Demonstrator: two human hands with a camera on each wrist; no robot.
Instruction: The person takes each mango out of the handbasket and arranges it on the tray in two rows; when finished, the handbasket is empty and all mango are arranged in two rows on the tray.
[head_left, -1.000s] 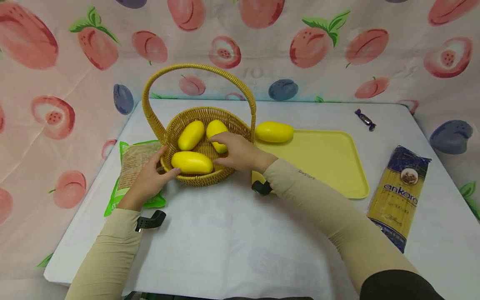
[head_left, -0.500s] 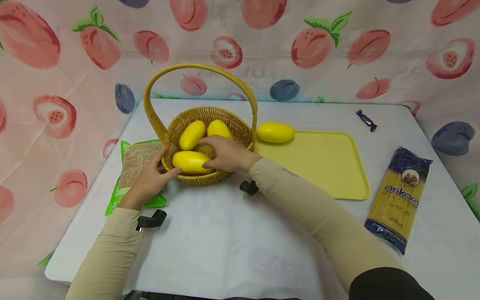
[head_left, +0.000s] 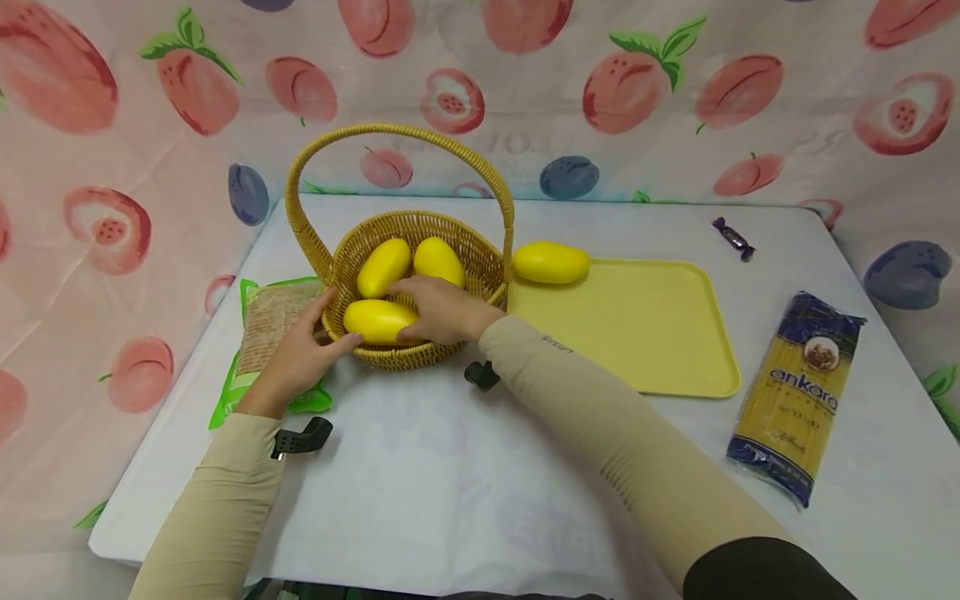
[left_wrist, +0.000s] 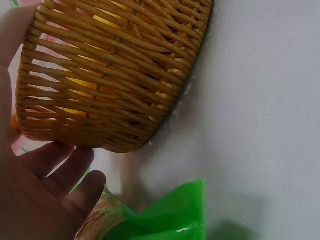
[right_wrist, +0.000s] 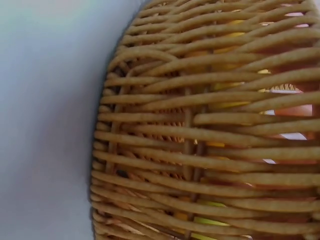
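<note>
A yellow wicker basket (head_left: 411,358) with a tall handle stands on the table and holds three smooth yellow oblong fruits that look like mangoes. My left hand (head_left: 300,358) grips its left rim, thumb on the inner side and fingers outside; in the left wrist view the fingers lie against the weave. My right hand (head_left: 442,310) reaches in over the right rim. Its thumb and fingers lie on either side of the right end of the front mango (head_left: 378,322). Behind it lie the back left mango (head_left: 384,268) and the back right mango (head_left: 438,260).
A fourth yellow mango (head_left: 551,262) lies at the upper left corner of a pale yellow tray (head_left: 637,333). A green-edged bag (head_left: 273,321) lies left of the basket. On the right are a pasta packet (head_left: 798,396) and a wrapped candy (head_left: 733,239).
My right hand has moved left and slightly toward me inside the basket, from the back right mango to the front one. The left hand has stayed on the rim.
</note>
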